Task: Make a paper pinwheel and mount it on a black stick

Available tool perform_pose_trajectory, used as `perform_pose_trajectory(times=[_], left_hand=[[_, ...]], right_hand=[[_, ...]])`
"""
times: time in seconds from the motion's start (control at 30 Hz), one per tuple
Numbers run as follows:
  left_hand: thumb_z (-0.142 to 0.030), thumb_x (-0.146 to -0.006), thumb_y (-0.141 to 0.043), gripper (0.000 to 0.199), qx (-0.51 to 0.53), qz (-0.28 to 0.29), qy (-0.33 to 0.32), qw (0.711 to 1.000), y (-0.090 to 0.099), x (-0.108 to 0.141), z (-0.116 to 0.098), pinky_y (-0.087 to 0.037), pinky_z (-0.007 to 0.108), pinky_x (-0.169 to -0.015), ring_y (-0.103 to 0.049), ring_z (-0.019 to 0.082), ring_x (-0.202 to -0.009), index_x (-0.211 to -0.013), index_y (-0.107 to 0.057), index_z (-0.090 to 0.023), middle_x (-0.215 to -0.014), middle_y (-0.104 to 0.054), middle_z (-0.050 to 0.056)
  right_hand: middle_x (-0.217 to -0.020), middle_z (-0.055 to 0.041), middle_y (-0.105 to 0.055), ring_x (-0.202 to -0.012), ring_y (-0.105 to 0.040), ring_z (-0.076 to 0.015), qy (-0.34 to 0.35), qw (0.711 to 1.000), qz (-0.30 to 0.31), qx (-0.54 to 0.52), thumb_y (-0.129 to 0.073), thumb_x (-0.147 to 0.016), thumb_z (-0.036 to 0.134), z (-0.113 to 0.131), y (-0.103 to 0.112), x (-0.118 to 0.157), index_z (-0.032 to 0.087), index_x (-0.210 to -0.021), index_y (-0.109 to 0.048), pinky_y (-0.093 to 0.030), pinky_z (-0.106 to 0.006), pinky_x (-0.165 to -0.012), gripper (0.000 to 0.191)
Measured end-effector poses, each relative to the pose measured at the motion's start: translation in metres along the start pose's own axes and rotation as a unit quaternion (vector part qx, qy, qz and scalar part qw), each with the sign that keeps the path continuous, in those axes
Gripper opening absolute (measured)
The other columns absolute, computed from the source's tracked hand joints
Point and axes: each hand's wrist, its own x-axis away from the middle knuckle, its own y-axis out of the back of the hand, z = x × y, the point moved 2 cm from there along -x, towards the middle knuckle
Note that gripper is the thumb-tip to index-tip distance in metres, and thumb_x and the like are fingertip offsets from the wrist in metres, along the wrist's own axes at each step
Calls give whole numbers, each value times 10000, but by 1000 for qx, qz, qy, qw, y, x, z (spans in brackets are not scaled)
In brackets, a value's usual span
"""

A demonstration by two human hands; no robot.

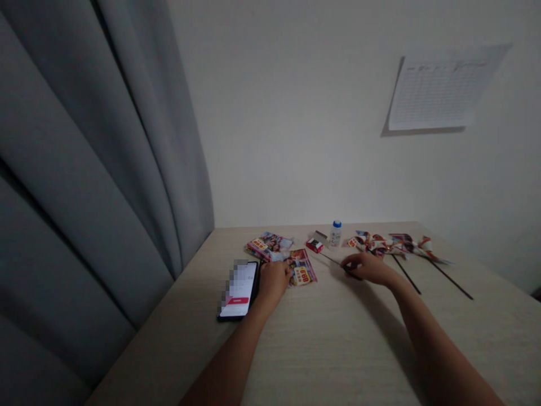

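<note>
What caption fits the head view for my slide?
Head view: left hand at a printed sheet beside a lit phone, right hand holding a thin dark stick, blue-capped bottle behind.

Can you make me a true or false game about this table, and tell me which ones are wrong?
1. The right hand has a thin dark stick. True.
2. The left hand is beside the phone. True.
3. The phone is to the right of both hands. False: it is to their left.
4. The little bottle has a blue cap. True.
5. The bottle is lying on its side. False: it stands upright.
6. The left hand is touching the bottle. False: they are apart.
</note>
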Motion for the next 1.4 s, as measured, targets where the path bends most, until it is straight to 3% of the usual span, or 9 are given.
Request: perform_pose_trajectory(times=[0.1,0.23,0.4,0.57,0.7,0.83,1.13,1.4], left_hand=[[-245,-901,-632,168,1,2,5,1000,1,0,0,-436,302,-905,-710,206,-972,-936,-796,-251,-985,-793,49],[-230,-909,-607,194,5,-2,4,1000,2,1,-1,-432,301,-905,-706,207,-986,-974,-788,-252,-980,-791,55],[-225,-916,-595,242,8,-7,3,1000,3,2,-1,-429,313,-921,-699,215,-1015,-1084,-764,-262,-1013,-787,63],[-270,-912,-622,193,13,-1,6,1000,1,1,1,-443,292,-912,-709,204,-983,-1018,-781,-248,-1002,-790,58],[-299,-911,-631,184,17,9,0,1000,-1,-1,4,-451,284,-908,-713,200,-977,-971,-798,-252,-1009,-794,58],[-327,-923,-619,201,21,13,-16,1000,0,-1,4,-449,288,-912,-713,195,-967,-972,-805,-268,-1002,-796,57],[-258,-895,-644,152,22,2,-13,1000,3,0,1,-441,303,-909,-697,201,-997,-904,-795,-246,-1008,-790,39],[-257,-884,-660,130,30,-11,-15,999,2,0,1,-416,305,-910,-681,196,-1021,-946,-774,-258,-1008,-780,27]], right_hand=[[-999,-46,-778,-981,-691,-250,-45,997,21,51,-594,-736,221,-14,5,1,283,-1148,-753,-448,-343,-860,445],[-1139,-84,-749,-1140,-636,-331,-129,982,-19,140,-563,-747,227,-26,8,3,321,-1104,-763,-397,-504,-974,420],[-1140,-126,-742,-1154,-619,-371,-168,974,-33,148,-533,-768,234,-26,2,3,291,-1026,-772,-291,-654,-1012,357],[-1152,-173,-718,-1124,-625,-362,-169,968,-98,159,-566,-811,309,-21,-1,2,217,-1174,-667,-317,-625,-994,388],[-1074,-165,-730,-1118,-614,-370,-162,963,-131,173,-570,-839,335,-12,-5,2,219,-1074,-701,-325,-609,-971,293],[-1045,-179,-730,-1151,-576,-375,-161,944,-208,200,-529,-870,305,0,-10,6,201,-1005,-749,-287,-608,-988,278],[-1058,-149,-746,-1174,-525,-390,-132,950,-208,191,-542,-866,297,6,-19,1,239,-899,-799,-230,-638,-1012,265],[-1072,-152,-744,-1148,-527,-384,-135,949,-212,190,-552,-869,333,3,-19,2,241,-928,-798,-277,-606,-986,270]])
